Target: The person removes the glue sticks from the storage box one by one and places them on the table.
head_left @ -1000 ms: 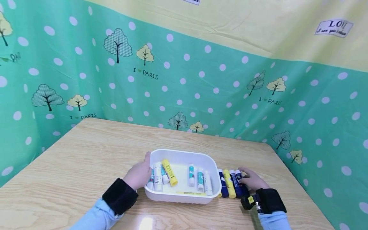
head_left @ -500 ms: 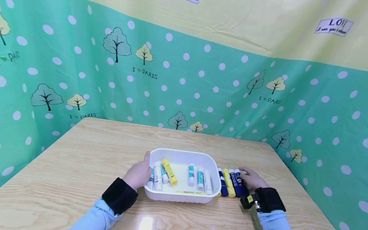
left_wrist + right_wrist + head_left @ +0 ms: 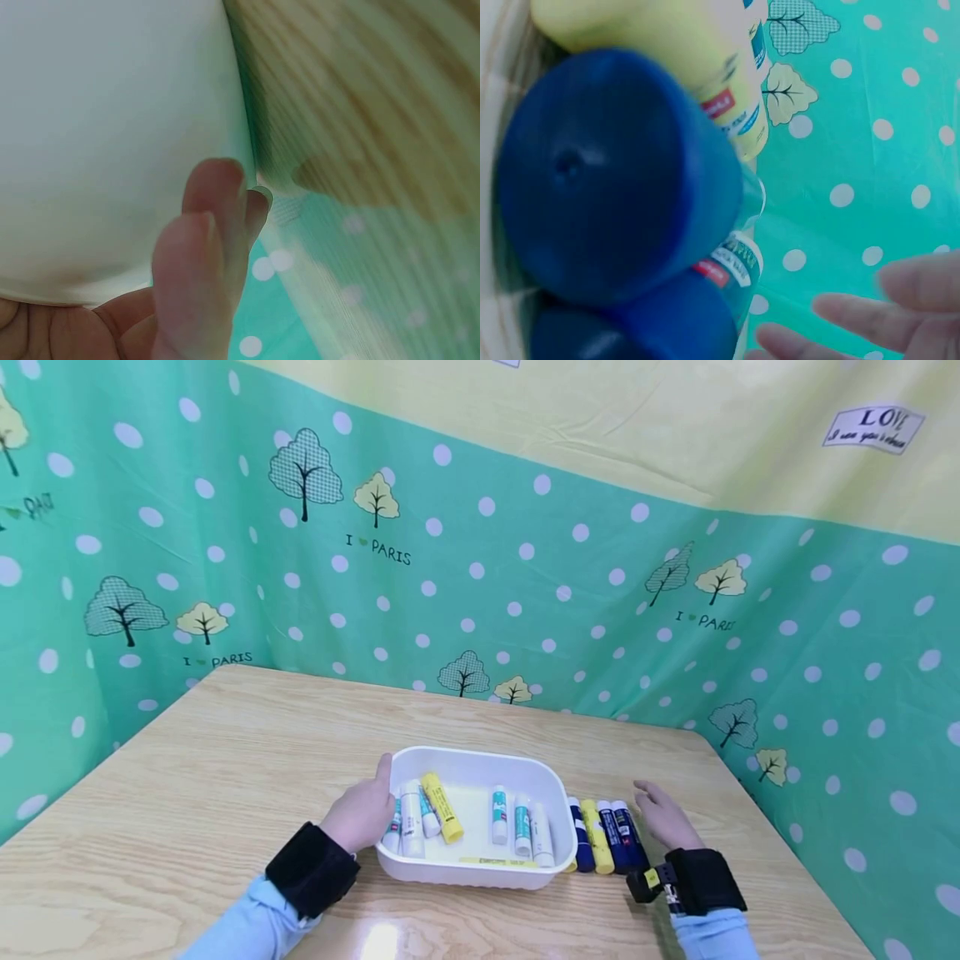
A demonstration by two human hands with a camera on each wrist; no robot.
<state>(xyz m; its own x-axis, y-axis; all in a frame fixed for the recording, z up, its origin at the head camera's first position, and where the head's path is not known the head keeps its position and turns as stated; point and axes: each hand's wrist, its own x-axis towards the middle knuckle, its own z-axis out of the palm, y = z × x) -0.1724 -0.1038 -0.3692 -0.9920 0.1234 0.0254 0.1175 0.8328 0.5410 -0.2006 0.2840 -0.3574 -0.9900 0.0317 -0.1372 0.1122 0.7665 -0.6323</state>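
Observation:
A white plastic tub (image 3: pixel 472 877) stands on the table, and my left hand (image 3: pixel 363 810) grips its left side. In the left wrist view the fingers (image 3: pixel 214 195) lie along the tub's outer wall. Inside are several glue sticks, among them a yellow glue stick (image 3: pixel 442 807) and a white and teal glue stick (image 3: pixel 499 816). Against the tub's right side lies a row of dark blue and yellow glue sticks. Just right of the outermost dark blue glue stick (image 3: pixel 628 835), my right hand (image 3: pixel 667 818) holds nothing; in the right wrist view its fingers (image 3: pixel 870 315) are spread.
The pale wooden table (image 3: pixel 247 760) extends left and behind the tub. A green polka-dot curtain (image 3: pixel 465 577) with printed trees hangs along the back and both sides. Another yellow glue stick (image 3: pixel 596 839) lies within the row.
My right hand has come off the dark blue glue stick at the row's right end and shifted slightly right, its fingers straighter. The left hand and the tub have stayed put.

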